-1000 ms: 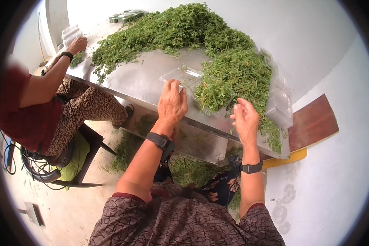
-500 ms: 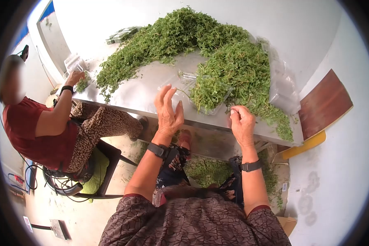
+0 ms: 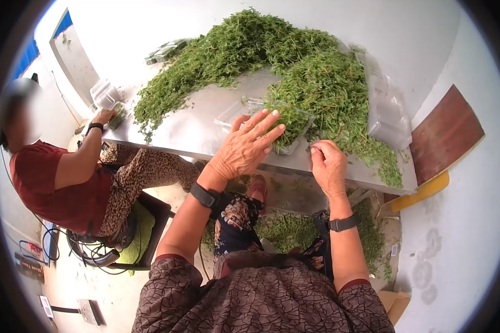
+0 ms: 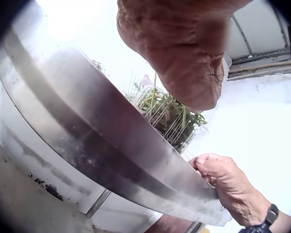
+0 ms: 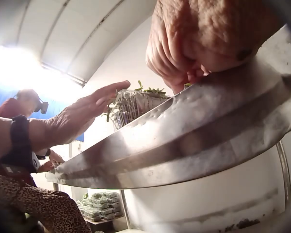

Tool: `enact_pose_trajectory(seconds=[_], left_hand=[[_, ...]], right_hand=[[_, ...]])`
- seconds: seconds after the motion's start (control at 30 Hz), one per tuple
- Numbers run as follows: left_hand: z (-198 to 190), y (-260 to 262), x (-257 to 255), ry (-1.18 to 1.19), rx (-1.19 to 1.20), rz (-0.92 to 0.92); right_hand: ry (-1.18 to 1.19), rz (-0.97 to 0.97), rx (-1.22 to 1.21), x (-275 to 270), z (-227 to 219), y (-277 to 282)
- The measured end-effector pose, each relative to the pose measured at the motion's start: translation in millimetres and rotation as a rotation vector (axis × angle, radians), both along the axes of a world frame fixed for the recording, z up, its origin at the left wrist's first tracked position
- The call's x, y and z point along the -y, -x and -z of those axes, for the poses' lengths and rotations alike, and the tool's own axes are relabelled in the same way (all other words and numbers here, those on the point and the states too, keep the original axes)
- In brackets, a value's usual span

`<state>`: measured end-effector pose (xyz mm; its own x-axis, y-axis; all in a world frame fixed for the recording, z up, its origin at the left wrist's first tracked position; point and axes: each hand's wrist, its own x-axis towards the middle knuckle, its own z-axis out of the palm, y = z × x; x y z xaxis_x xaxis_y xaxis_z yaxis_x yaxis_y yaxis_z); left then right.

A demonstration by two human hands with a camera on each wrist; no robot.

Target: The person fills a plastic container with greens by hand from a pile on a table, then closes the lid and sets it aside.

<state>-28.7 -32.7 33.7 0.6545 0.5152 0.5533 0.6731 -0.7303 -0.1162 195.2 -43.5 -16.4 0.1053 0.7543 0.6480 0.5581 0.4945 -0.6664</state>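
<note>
In the head view, a clear plastic box (image 3: 292, 145) heaped with leafy green stems stands near the table's front edge, its clear lid (image 3: 226, 117) lying back to the left. My left hand (image 3: 246, 145) is spread palm down over the greens, fingers straight, hiding part of them. The right wrist view shows these fingers level with the box's top. My right hand (image 3: 329, 167) rests at the table edge just right of the box, fingers curled in towards the thumb. A small green bit shows at its fingertips in the right wrist view; I cannot tell whether they pinch it.
A large pile of loose greens (image 3: 244, 50) arcs across the metal table (image 3: 197, 114). Stacked empty clear boxes (image 3: 388, 119) stand at the right, filled packs (image 3: 166, 51) at the back left. A seated person (image 3: 61, 172) works at the left end.
My left hand has moved from the lid side rightward over the box and flattened. The right hand has come down to the table edge and curled. The head view has shifted.
</note>
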Motion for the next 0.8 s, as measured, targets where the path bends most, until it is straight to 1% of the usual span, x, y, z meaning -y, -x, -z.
enact_pose_trajectory(seconds=[0.1,0.23,0.3,0.33,0.4,0.43,0.5,0.53,0.6,0.63,0.7,0.8], left_hand=[[-4.1,-2.0,-5.3,0.068,-0.015,0.026],[-6.5,-4.8,-9.4,0.094,-0.007,0.015],[-3.7,-5.3,-14.2,0.148,0.108,0.033],[-2.3,-6.4,-16.7,0.148,0.107,0.034],[-0.8,-10.3,-21.1,0.163,0.22,0.01],[-1.2,-12.9,-22.9,0.163,0.22,0.01],[-3.0,-18.9,-26.5,0.147,0.318,0.029],[-3.6,-21.0,-28.9,0.148,0.319,0.029],[-4.7,-25.2,-33.7,0.207,0.336,-0.031],[-4.9,-27.9,-35.1,0.209,0.337,-0.031],[-5.4,-33.2,-37.1,0.186,0.302,-0.085],[-3.7,-38.7,-39.7,0.157,0.283,-0.12]], right_hand=[[0.006,-0.003,-0.003,0.0,-0.1,-0.4],[-0.028,-0.011,0.026,-0.1,0.3,-0.2],[-0.031,-0.011,0.028,-1.2,2.0,-0.6],[-0.032,-0.011,0.03,-1.3,2.7,-0.7],[-0.031,-0.008,0.033,-0.8,2.1,-0.7],[-0.029,-0.007,0.037,-0.7,1.8,-0.5],[-0.026,-0.003,0.04,-0.6,1.7,-0.2],[-0.024,0.002,0.041,-0.6,1.7,-0.1],[-0.01,0.002,0.033,0.2,-0.8,0.1],[0.004,0.001,0.025,0.6,-1.5,0.3],[0.0,0.004,0.026,0.6,-1.9,1.1],[0.003,0.007,0.024,0.7,-1.1,0.9]])
